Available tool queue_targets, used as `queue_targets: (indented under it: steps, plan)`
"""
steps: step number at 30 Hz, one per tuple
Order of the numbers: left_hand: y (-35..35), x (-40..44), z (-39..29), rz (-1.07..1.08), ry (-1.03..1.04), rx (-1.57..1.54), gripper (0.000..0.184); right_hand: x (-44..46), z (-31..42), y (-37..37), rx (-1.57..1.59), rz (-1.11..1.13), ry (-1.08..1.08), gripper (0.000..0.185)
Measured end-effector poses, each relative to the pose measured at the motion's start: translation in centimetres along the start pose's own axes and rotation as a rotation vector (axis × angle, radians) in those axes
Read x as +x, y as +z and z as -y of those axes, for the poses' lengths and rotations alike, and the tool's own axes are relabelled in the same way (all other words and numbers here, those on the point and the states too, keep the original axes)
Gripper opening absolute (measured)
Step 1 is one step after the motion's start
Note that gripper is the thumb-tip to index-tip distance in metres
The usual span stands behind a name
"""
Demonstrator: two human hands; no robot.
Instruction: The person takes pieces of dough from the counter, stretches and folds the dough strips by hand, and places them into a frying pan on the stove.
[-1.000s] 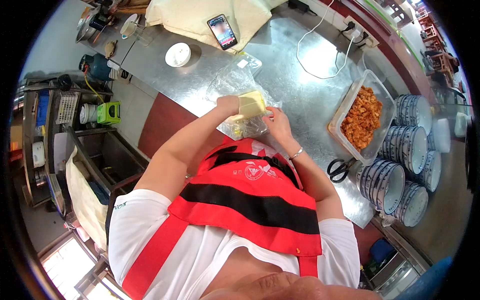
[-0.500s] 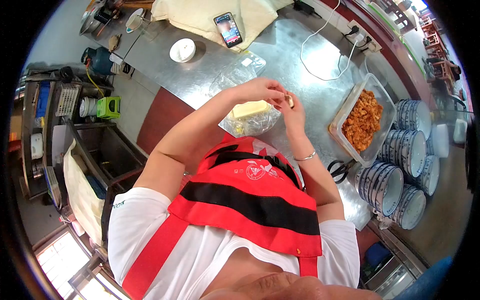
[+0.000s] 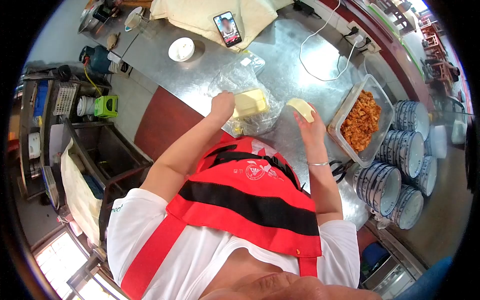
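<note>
My right hand (image 3: 311,129) holds a thin, pale yellow dough wrapper (image 3: 301,108), which curves over the fingers. To its left, a stack of similar yellow wrappers (image 3: 250,103) lies on a crumpled clear plastic bag (image 3: 270,120) on the metal table. At the stack's left edge is my left hand (image 3: 223,104), its fingers curled closed. What lies in those fingers, if anything, is hidden. Right of my right hand stands a clear plastic tub (image 3: 345,107) of reddish-brown chopped filling (image 3: 361,122).
Several stacks of patterned bowls (image 3: 378,187) stand beyond the tub, with black scissor handles (image 3: 340,171) beside it. A white bowl (image 3: 181,49), a phone (image 3: 228,29) on a cloth (image 3: 200,12) and a white cable (image 3: 301,50) lie farther back on the metal table (image 3: 285,55).
My hands were together above the stack, with a small pale piece at the right fingers. They have parted: left hand to the stack's left edge, right hand rightward with a spread-out wrapper.
</note>
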State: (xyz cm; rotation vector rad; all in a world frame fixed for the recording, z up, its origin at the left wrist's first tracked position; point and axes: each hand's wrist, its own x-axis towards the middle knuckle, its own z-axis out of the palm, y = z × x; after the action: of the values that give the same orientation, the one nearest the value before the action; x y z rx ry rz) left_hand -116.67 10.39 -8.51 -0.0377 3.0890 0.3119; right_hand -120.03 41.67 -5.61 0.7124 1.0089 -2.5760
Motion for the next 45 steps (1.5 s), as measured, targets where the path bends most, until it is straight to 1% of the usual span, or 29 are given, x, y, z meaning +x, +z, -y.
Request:
queue_targets:
  steps: [2, 3, 4, 5, 6, 7, 8, 10, 11, 14, 16, 17, 19, 20, 21, 22, 24, 27, 28, 32, 34, 36, 37, 38, 39, 40, 41, 43, 45]
  plan:
    - [0.4, 0.4, -0.9, 0.018, -0.019, 0.08, 0.013, 1.1, -0.5, -2.4, 0.066, 0.058, 0.007, 0.038]
    - [0.6, 0.5, -1.2, 0.038, -0.033, 0.163, 0.012, 1.9, -1.5, -5.1, -0.004, 0.059, 0.005, 0.038]
    - [0.8, 0.5, -1.4, 0.038, -0.027, 0.159, 0.012, 3.4, -2.7, -8.8, -0.34, 0.077, -0.072, 0.039]
    - [1.0, 0.5, -1.6, 0.056, -0.04, 0.152, 0.012, 3.8, -3.7, -11.4, -0.471, 0.032, -0.059, 0.039]
    - [1.3, 0.5, -1.7, 0.076, -0.054, 0.145, 0.012, 3.4, -4.5, -13.1, -0.369, -0.065, 0.045, 0.04]
    - [1.7, 0.5, -1.6, 0.077, -0.05, 0.143, 0.012, 2.1, -4.7, -13.1, -0.13, -0.23, 0.241, 0.041]
    - [2.1, 0.5, -1.5, 0.049, -0.059, 0.132, 0.011, 1.6, -4.7, -12.6, -0.129, -0.232, 0.24, 0.041]
    - [2.3, 0.6, -1.3, 0.024, -0.071, 0.124, 0.011, 1.0, -5.0, -12.5, -0.396, -0.443, 0.104, 0.041]
    - [2.4, 0.7, -1.2, 0.026, -0.088, 0.125, 0.01, 0.7, -5.0, -12.5, -0.395, -0.444, 0.107, 0.041]
    - [2.9, 1.0, -1.1, 0.003, -0.112, 0.113, 0.01, 0.4, -5.1, -13.3, -0.598, -0.428, 0.098, 0.042]
    - [2.9, 1.0, -0.9, -0.019, -0.124, 0.1, 0.01, -0.1, -6.3, -12.5, -0.825, -0.574, -0.221, 0.041]
    - [2.9, 1.0, -0.9, -0.067, -0.1, 0.107, 0.009, -0.2, -6.5, -12.1, -0.827, -0.57, -0.221, 0.041]
    - [2.9, 0.9, -0.8, -0.115, -0.079, 0.114, 0.009, -1.0, -6.1, -10.3, -1.165, -0.521, -0.482, 0.04]
    - [2.8, 0.9, -0.7, -0.141, -0.035, 0.136, 0.009, -1.5, -6.0, -9.2, -1.166, -0.519, -0.481, 0.04]
    - [2.8, 1.0, -0.5, -0.166, 0.01, 0.159, 0.008, -2.1, -5.7, -7.3, -1.09, -0.423, -0.468, 0.04]
    - [2.9, 1.0, -0.6, -0.165, 0.01, 0.16, 0.008, -2.4, -5.7, -5.9, -1.012, -0.328, -0.454, 0.04]
    - [3.1, 1.2, -0.9, -0.085, -0.077, 0.134, 0.009, -2.9, -5.8, -3.8, -1.019, -0.263, -0.424, 0.039]
    - [3.3, 1.5, -0.8, -0.108, -0.109, 0.185, 0.009, -2.8, -6.5, -2.0, -1.003, -0.134, -0.377, 0.036]
    - [3.5, 1.5, -0.6, -0.11, -0.112, 0.186, 0.009, -2.7, -6.7, -1.6, -0.978, -0.071, -0.358, 0.035]
    - [3.2, 1.8, -0.1, -0.132, -0.054, 0.223, 0.008, -2.7, -7.2, -0.1, -0.995, -0.002, -0.366, 0.033]
    - [2.3, 2.0, -0.3, -0.14, -0.014, 0.253, 0.008, -3.0, -6.7, 1.1, -0.996, 0.082, -0.267, 0.033]
    - [1.7, 2.1, -0.5, -0.037, -0.064, 0.165, 0.011, -3.5, -6.2, 2.4, -0.995, 0.108, -0.247, 0.032]
    - [1.6, 2.2, -0.6, -0.037, -0.064, 0.166, 0.011, -3.5, -6.0, 2.9, -0.993, 0.135, -0.226, 0.032]
    - [1.5, 2.5, -0.7, 0.024, -0.206, -0.011, 0.013, -3.4, -6.0, 3.3, -0.992, 0.135, -0.226, 0.032]
    - [1.7, 2.8, -0.6, 0.087, -0.346, -0.189, 0.016, -3.1, -6.0, 3.7, -0.93, 0.166, -0.108, 0.033]
    - [2.0, 3.2, -0.4, 0.087, -0.346, -0.19, 0.016, -2.7, -6.0, 4.1, -0.866, 0.197, 0.008, 0.035]
    - [2.2, 3.5, -0.2, 0.135, -0.369, -0.229, 0.018, -2.3, -6.2, 4.4, -0.867, 0.198, 0.007, 0.035]
    - [3.1, 3.8, 0.6, 0.18, -0.396, -0.27, 0.021, -1.5, -6.6, 5.1, -0.678, 0.244, 0.126, 0.038]
    - [3.2, 4.0, 0.7, 0.196, -0.275, -0.264, 0.023, -0.9, -7.0, 5.8, -0.605, 0.241, 0.172, 0.038]
